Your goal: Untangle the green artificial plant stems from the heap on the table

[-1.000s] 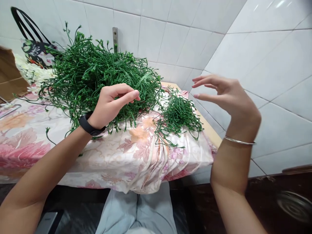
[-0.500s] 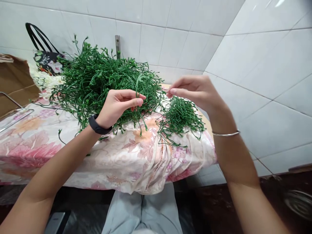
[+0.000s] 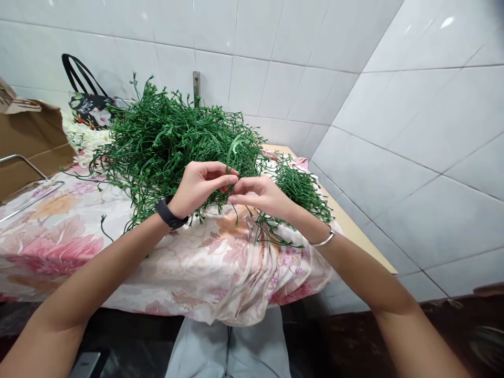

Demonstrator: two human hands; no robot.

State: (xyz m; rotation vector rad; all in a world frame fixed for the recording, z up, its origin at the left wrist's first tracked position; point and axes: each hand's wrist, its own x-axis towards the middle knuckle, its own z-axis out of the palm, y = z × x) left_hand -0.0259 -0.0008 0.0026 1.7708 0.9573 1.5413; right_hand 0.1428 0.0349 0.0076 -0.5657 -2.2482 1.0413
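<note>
My left hand (image 3: 202, 186), with a dark band at the wrist, is closed in a pinch on a green artificial flower stem (image 3: 236, 146) that curves up above the fingers. Thumb and fingers of my right hand (image 3: 263, 194) are pinched together right against the left fingertips, at the stem's lower part. Whether they grip that same stem is hidden. Behind both hands rises a large tangled pile of green artificial stems (image 3: 169, 134). A smaller heap of stems (image 3: 301, 189) lies to the right, partly covered by my right hand and wrist.
A floral cloth (image 3: 157, 283) covers the table, bunched at the front edge. Bare board (image 3: 366, 247) shows at the right. To the left are a cardboard box (image 3: 31, 142), a metal wire frame (image 3: 55, 186), white flowers (image 3: 90, 136) and a floral bag (image 3: 92, 107). Tiled walls stand behind and right.
My right hand has moved left and down from above the smaller heap to meet my left hand's fingertips. The left hand still pinches the stem. The camera view has shifted slightly.
</note>
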